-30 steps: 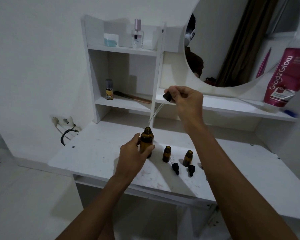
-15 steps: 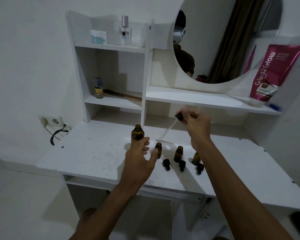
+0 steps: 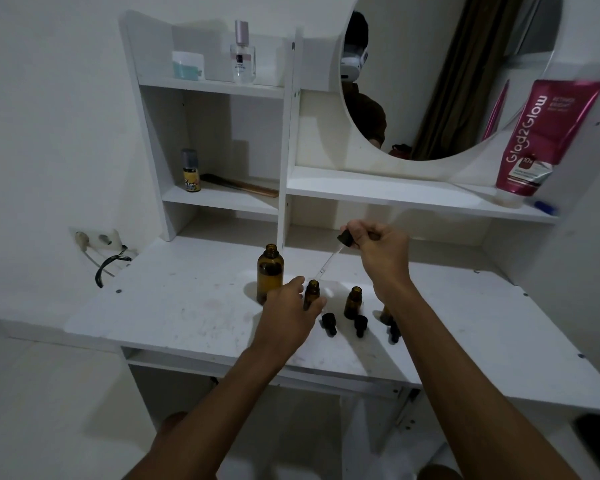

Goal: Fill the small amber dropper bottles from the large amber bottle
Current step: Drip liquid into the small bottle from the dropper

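Note:
The large amber bottle (image 3: 270, 273) stands uncapped on the white desk (image 3: 174, 306). My left hand (image 3: 291, 311) grips the leftmost small amber bottle (image 3: 311, 293), which stands just right of the large one. My right hand (image 3: 381, 251) pinches the black bulb of a glass dropper (image 3: 331, 259); its tip points down at that small bottle's mouth. A second small bottle (image 3: 353, 302) stands uncapped to the right. A third small bottle (image 3: 384, 313) is mostly hidden behind my right forearm. Three black dropper caps (image 3: 329, 323) lie in front of the bottles.
Shelves rise behind the desk with a yellow-labelled bottle (image 3: 190, 171), a comb (image 3: 243, 186), a perfume bottle (image 3: 243, 53) and a jar (image 3: 187, 65). A round mirror (image 3: 444, 71) and a pink tube (image 3: 544, 136) are at right. A wall socket with cable (image 3: 99, 242) is left.
My left hand left the large bottle and took hold of the leftmost small bottle. My right hand carried the dropper down from above the large bottle to the small bottle's mouth.

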